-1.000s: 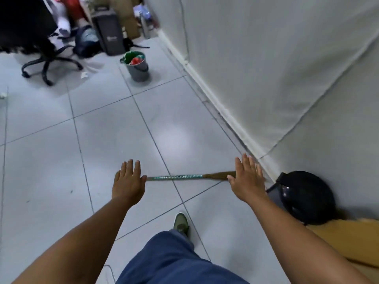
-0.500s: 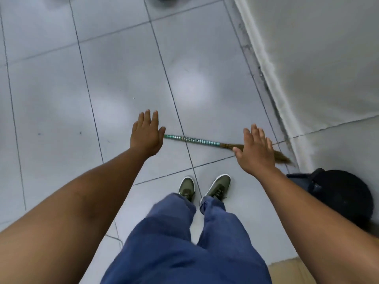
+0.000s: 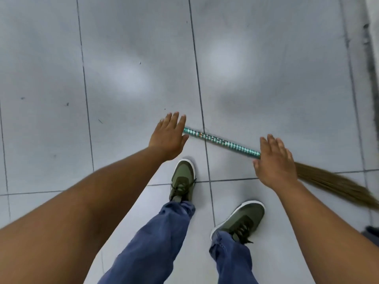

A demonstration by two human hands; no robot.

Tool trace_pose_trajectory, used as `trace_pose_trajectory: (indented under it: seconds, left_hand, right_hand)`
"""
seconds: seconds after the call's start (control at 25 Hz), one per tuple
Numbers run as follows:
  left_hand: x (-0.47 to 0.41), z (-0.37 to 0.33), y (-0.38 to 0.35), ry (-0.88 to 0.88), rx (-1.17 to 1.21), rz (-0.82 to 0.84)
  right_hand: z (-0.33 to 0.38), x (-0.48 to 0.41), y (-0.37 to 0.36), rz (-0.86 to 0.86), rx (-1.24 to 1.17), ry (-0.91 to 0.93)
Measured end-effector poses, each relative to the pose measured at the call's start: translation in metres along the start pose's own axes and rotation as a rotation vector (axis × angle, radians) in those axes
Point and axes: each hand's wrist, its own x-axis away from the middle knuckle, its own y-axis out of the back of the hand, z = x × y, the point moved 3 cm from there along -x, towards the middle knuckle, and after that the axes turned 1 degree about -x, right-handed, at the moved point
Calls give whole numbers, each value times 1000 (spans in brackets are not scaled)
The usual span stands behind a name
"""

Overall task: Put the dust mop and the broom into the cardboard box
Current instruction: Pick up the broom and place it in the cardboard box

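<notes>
A broom (image 3: 222, 141) lies flat on the grey tiled floor, its teal patterned handle pointing left and its brown straw bristles (image 3: 336, 184) trailing to the lower right. My left hand (image 3: 169, 136) hovers over the handle's left end, palm down, fingers spread, holding nothing. Above the spot where handle meets bristles is my right hand (image 3: 274, 162), also flat and empty. Whether either hand touches the broom cannot be told. No dust mop or cardboard box is in view.
My two feet in green shoes (image 3: 182, 179) and blue trousers stand just behind the broom. A wall base (image 3: 372, 48) runs along the right edge. A dark object (image 3: 371, 232) peeks in at the lower right.
The view has tilted down from the room to the floor at my feet. Both hands have come lower and closer to the broom, which now appears larger.
</notes>
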Motion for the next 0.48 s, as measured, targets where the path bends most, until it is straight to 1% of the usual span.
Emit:
trace_pose_trajectory:
  seconds: [0.16,0.24,0.28,0.36,0.4,0.48]
  left_hand:
    - [-84,6,-101,-46,-110,130]
    - [-111,5,-144,-47,-137,198]
    - [-121,1,-161,-69,-150,201]
    - [-133,-5,-178,-111,-188,156]
    - [-136,-6,-181,-130,-207,122]
    - [-140,-3,-180,-160,-231,67]
  right_hand:
    - [-9,-87,-88,36,-1,33]
    - [-13,-119,-123,63,74,57]
    - [-17,-129,-134,77,122,55]
    - [-23,-135,-148,145,209,45]
    - [-25,-135,-155,171,223,45]
    - [-28,-137,-159,170,200,58]
